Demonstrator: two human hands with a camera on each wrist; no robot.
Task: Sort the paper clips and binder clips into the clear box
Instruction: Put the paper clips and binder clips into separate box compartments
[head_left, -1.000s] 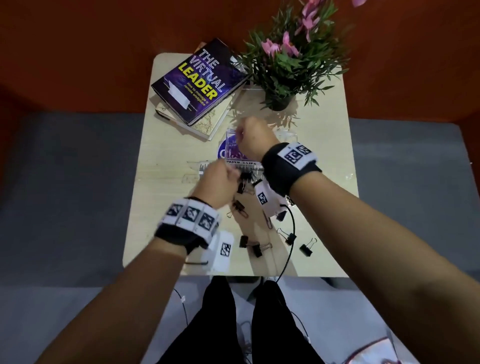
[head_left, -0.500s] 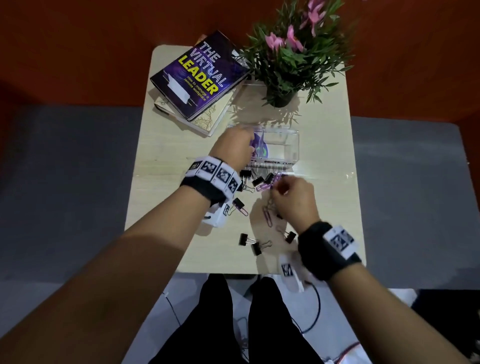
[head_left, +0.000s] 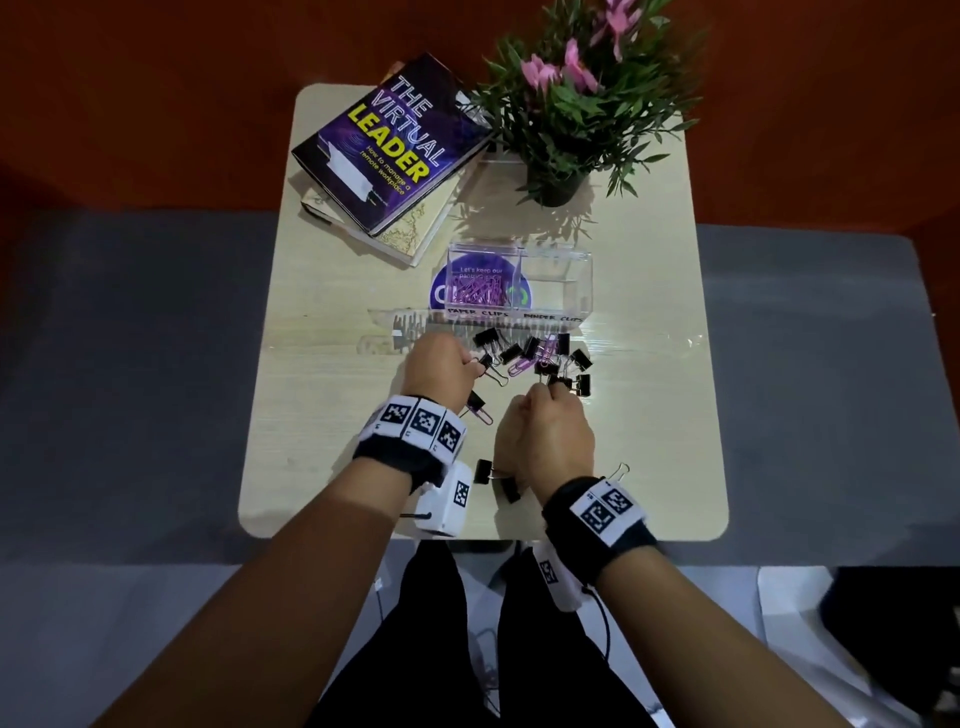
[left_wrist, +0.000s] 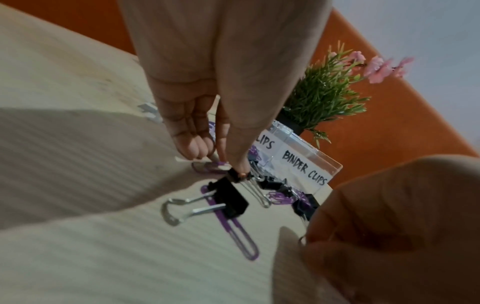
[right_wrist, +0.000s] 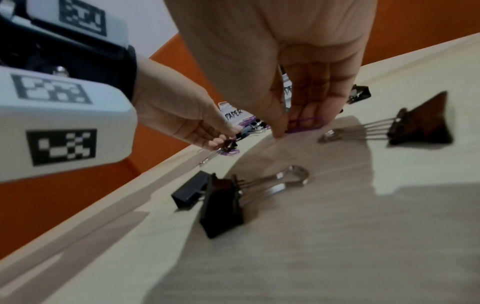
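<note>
dim overhead light, hard shadows, blurred wrist views, warped edges

The clear box, two compartments labelled PAPER CLIPS and BINDER CLIPS, holds purple paper clips in its left one. Black binder clips and loose purple paper clips lie scattered on the table just before it.

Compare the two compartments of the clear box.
The paper-clip compartment holds a pile of purple paper clips; the binder-clip compartment looks empty. The first is labelled PAPER CLIPS, the second BINDER CLIPS. Both are clear-walled halves of the clear box, open on top.
</note>
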